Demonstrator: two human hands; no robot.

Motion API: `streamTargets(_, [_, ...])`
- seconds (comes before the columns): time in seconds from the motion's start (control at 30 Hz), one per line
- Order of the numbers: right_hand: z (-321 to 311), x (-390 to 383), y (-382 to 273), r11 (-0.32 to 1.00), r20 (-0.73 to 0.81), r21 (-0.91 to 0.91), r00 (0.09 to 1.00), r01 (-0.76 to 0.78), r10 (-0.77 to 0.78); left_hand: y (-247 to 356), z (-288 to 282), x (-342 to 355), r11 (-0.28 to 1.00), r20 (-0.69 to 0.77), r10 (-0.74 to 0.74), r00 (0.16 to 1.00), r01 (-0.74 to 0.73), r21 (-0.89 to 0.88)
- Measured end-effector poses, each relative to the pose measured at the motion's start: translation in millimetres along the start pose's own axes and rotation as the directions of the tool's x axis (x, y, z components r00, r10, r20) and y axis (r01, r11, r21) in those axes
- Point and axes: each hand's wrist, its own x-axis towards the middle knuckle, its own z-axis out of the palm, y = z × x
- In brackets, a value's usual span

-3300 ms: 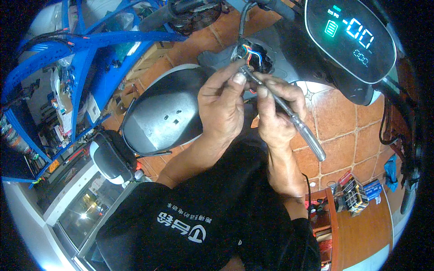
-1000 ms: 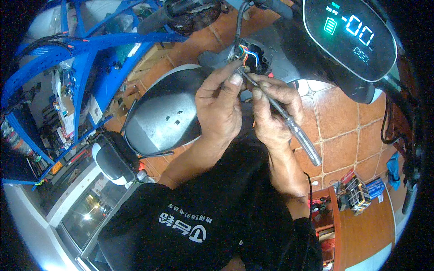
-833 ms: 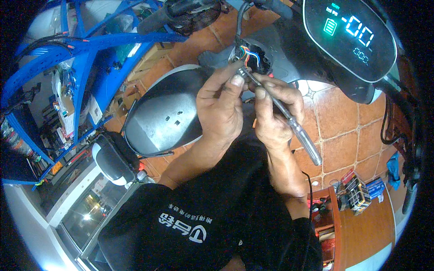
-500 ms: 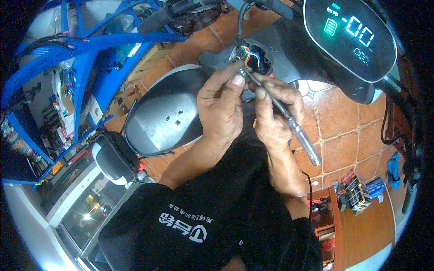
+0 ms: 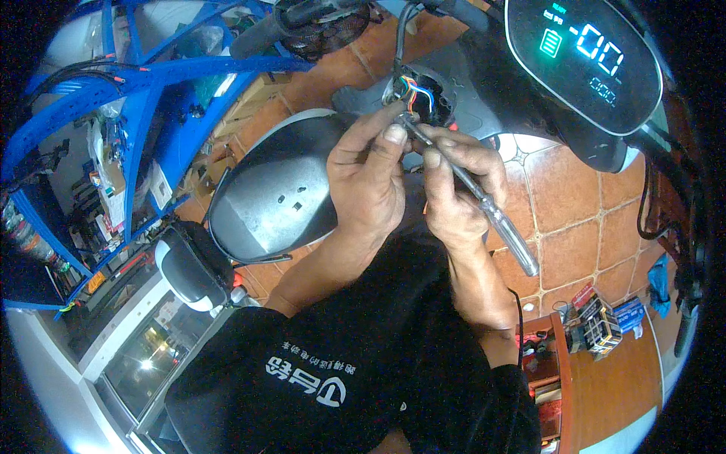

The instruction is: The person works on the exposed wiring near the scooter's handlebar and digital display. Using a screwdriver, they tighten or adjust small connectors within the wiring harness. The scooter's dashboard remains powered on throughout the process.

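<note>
A screwdriver [image 5: 513, 236] with a clear handle lies slantwise in my right hand [image 5: 465, 189], its shaft pinched between thumb and fingers. Its tip meets a small connector [image 5: 407, 119] that my left hand [image 5: 369, 178] grips between thumb and forefinger. Fingertips cover most of that part, so its exact shape is hidden. Several thin coloured wires [image 5: 415, 89], orange, blue and white among them, run from it into a dark opening [image 5: 437, 98] in the scooter's grey body just beyond my hands.
A lit scooter display [image 5: 586, 64] hangs at the upper right, near my right hand. The black scooter seat [image 5: 276, 193] is left of my hands. Blue metal shelving [image 5: 144, 91] fills the far left. Boxes [image 5: 601, 325] sit by a wooden cabinet [image 5: 609, 386] at lower right.
Both hands keep their grips and have barely moved. The screwdriver's tip and the connector have shifted very slightly.
</note>
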Motion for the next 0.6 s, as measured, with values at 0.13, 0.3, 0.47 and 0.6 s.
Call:
streamTargets(0.13, [0.1, 1.5, -0.2, 1.0, -0.019, 0.023, 1.0, -0.016, 0.017, 0.2, 3.2, -1.6, 1.0, 0.002, -0.002, 1.0, 0.002, -0.03])
streamTargets(0.3, [-0.8, 1.4, 0.3, 1.0, 0.014, -0.012, 1.0, 0.025, -0.025, 1.0, 0.8, -1.4, 1.0, -0.006, -0.011, 1.0, 0.011, 0.01])
streamTargets(0.47, [-0.3, 3.3, -4.0, 0.999, 0.03, -0.029, 0.999, 0.018, -0.017, 1.9, 2.5, -2.3, 0.999, -0.017, 0.003, 1.0, -0.003, 0.036])
streamTargets(0.6, [1.3, 1.3, -4.1, 1.0, 0.004, -0.002, 1.0, -0.004, 0.004, 2.3, 3.5, -1.8, 0.999, -0.015, 0.009, 1.0, -0.008, 0.052])
